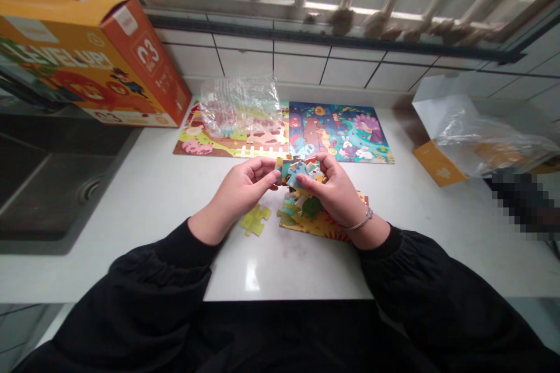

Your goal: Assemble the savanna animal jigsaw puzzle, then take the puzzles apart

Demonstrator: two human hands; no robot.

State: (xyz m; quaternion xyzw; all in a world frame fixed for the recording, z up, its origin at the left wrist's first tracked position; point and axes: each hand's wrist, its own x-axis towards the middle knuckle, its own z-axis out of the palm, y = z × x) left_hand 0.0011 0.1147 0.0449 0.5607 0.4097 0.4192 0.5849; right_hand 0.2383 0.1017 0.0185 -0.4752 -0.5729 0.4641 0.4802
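Note:
My left hand (pixel 245 186) and my right hand (pixel 335 189) are raised together over the white counter (pixel 175 215), both closed on a small stack of jigsaw pieces (pixel 297 172). Under my right hand lies a partly assembled puzzle section (pixel 317 218) in orange and green. A loose yellow-green puzzle piece (pixel 256 220) rests on the counter beside my left wrist. Two finished puzzles lie farther back: a farm scene (pixel 196 143) and a blue scene with rabbits (pixel 345 128).
A crumpled clear plastic bag (pixel 240 105) lies on the farm puzzle. An orange puzzle box (pixel 87 58) stands at the back left beside a dark sink (pixel 56 186). An open carton with plastic wrap (pixel 472 134) sits at the right. A tiled wall and barred window are behind.

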